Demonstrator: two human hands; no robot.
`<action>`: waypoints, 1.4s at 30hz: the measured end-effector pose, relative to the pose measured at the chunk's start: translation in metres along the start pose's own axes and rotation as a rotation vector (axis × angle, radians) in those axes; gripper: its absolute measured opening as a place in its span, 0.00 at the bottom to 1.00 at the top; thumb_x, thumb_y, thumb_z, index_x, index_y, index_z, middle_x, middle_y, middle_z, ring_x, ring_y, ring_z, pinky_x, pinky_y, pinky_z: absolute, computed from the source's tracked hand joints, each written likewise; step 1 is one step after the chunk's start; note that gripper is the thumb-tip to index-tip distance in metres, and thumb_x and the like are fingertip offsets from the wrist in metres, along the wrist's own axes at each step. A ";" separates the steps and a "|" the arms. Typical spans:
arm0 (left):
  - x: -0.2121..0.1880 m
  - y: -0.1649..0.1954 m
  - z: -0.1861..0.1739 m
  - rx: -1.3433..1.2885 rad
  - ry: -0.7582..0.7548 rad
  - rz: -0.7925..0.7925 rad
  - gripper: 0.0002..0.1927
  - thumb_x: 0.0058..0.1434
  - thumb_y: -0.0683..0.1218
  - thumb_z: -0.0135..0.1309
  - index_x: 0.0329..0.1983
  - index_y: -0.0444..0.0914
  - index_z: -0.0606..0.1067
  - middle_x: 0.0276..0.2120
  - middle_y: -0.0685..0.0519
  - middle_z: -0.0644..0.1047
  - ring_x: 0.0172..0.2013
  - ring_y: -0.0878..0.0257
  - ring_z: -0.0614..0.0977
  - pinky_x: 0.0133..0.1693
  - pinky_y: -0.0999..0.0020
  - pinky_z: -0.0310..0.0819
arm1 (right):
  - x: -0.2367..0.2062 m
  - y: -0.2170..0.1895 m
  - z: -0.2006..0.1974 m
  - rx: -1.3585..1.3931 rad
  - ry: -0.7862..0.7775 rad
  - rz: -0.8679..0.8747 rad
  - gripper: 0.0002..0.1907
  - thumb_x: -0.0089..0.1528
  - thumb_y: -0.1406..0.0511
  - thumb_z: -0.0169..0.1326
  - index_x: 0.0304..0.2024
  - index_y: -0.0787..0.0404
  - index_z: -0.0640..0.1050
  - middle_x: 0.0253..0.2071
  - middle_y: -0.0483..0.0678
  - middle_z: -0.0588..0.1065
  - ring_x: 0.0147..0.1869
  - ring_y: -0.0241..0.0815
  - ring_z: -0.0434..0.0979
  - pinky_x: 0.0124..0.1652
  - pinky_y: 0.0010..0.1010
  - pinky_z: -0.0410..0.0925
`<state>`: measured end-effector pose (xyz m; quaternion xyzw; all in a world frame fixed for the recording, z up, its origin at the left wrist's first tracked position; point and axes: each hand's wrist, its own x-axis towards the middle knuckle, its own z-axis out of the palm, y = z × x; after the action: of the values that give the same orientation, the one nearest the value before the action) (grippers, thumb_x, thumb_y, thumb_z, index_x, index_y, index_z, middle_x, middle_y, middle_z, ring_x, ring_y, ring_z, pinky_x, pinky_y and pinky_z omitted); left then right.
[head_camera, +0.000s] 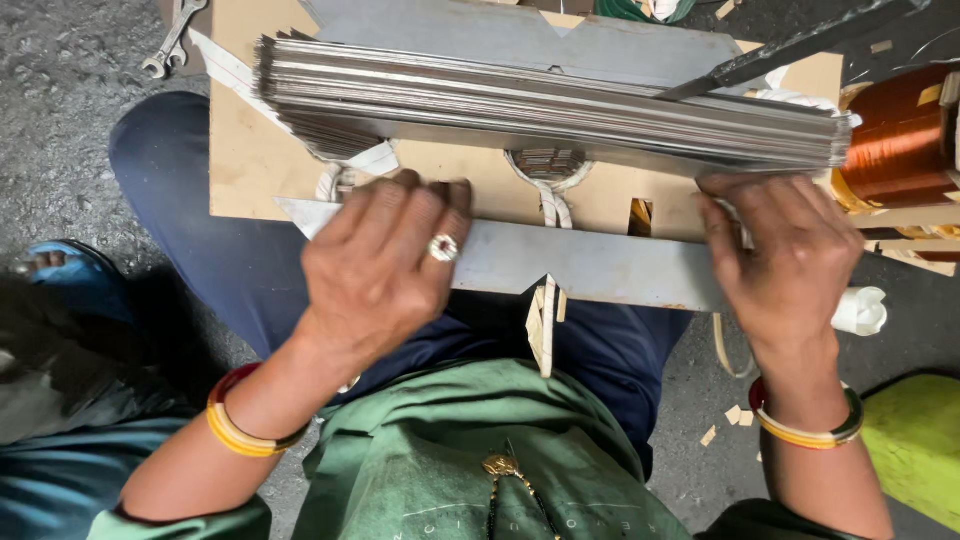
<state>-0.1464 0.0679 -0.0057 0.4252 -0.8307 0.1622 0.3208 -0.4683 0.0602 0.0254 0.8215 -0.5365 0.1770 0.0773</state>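
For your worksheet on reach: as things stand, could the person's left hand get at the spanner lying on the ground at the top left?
Probably yes: the spanner lies uncovered on that side, but the left hand now grips the flat metal strip.

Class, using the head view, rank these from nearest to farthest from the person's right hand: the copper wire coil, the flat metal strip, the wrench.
From the right hand:
1. Flat metal strip: under the fingers, on the lap board.
2. Copper wire coil: just beyond the hand, at the right edge.
3. Wrench: far top-left corner, on the floor.
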 end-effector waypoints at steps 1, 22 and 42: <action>0.000 0.006 0.001 -0.178 -0.085 -0.064 0.13 0.65 0.42 0.63 0.50 0.31 0.80 0.44 0.48 0.75 0.48 0.52 0.78 0.48 0.60 0.74 | 0.000 -0.013 -0.002 0.084 -0.067 -0.008 0.08 0.68 0.66 0.67 0.45 0.63 0.82 0.45 0.48 0.80 0.46 0.45 0.80 0.47 0.36 0.71; -0.011 0.032 0.024 -0.513 -0.328 -0.187 0.35 0.49 0.56 0.67 0.55 0.29 0.77 0.51 0.42 0.77 0.52 0.46 0.76 0.58 0.50 0.63 | -0.004 -0.058 0.016 0.373 -0.271 0.084 0.29 0.50 0.61 0.70 0.52 0.67 0.81 0.46 0.55 0.74 0.51 0.54 0.75 0.50 0.43 0.70; 0.002 0.042 0.022 -0.546 -0.264 -0.182 0.30 0.52 0.52 0.66 0.51 0.26 0.76 0.47 0.41 0.71 0.48 0.45 0.72 0.52 0.53 0.68 | -0.012 -0.058 0.007 0.342 -0.232 0.006 0.29 0.56 0.58 0.67 0.54 0.69 0.78 0.52 0.56 0.74 0.56 0.56 0.72 0.54 0.45 0.69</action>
<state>-0.1903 0.0790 -0.0202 0.4135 -0.8364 -0.1526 0.3259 -0.4186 0.0917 0.0183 0.8358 -0.5066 0.1699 -0.1260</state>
